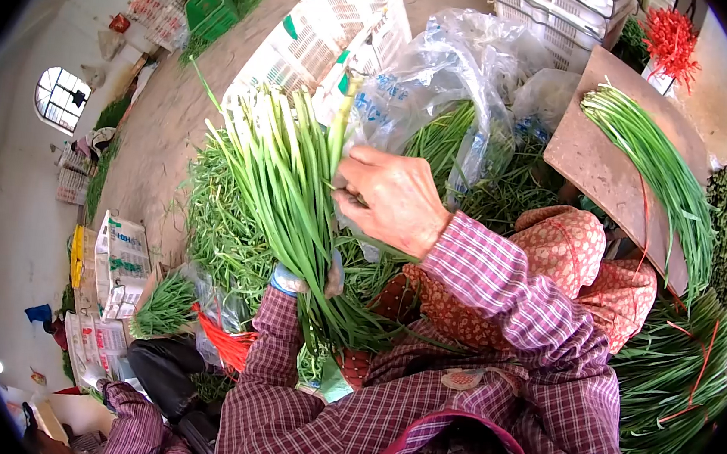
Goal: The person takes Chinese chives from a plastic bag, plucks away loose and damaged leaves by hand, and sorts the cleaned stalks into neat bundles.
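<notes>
The left hand is mostly hidden by the bundle of long green stalks with pale ends — only parts show at either side. The right hand hides some of its own curled fingertips, so its exact hold on the thick, pale green stalk cannot be told. Folds of the crumpled clear plastic bag with blue print distort its lettering and partly cover the greens inside. The top edge cuts off the stacked white plastic crates; a co-worker's purple checked sleeve runs out of view — lower left.
</notes>
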